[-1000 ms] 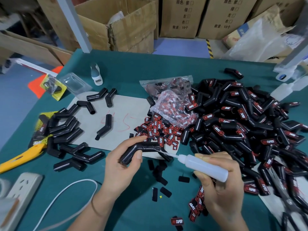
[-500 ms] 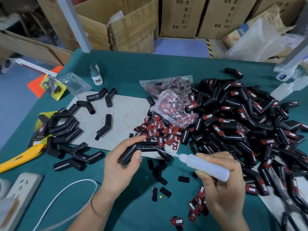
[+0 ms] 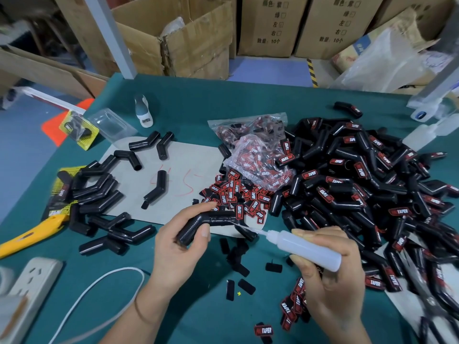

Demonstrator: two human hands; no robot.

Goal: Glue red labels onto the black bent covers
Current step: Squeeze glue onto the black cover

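Observation:
My left hand [image 3: 178, 242] grips a black bent cover [image 3: 206, 223] by its lower leg, just above the green table. A white glue bottle [image 3: 308, 250] lies in the grip of my right hand [image 3: 327, 281], and its thin nozzle tip touches the cover's right end. Loose red labels [image 3: 236, 194] marked TAPER lie in a heap behind the cover, beside a clear bag of labels [image 3: 258, 155]. A big pile of labelled covers [image 3: 360, 189] fills the right side. Unlabelled covers [image 3: 99, 194] lie at the left.
A grey cardboard sheet [image 3: 183, 165] lies under the work spot. A yellow cutter [image 3: 29, 234], a power strip [image 3: 32, 289] and a white cable [image 3: 104, 286] sit at the near left. Another glue bottle [image 3: 143, 110] stands at the back. Cardboard boxes [image 3: 193, 38] line the far edge.
The nozzle tip has slid a little along the cover's right end, and my right hand has shifted slightly right. My left hand keeps the cover still.

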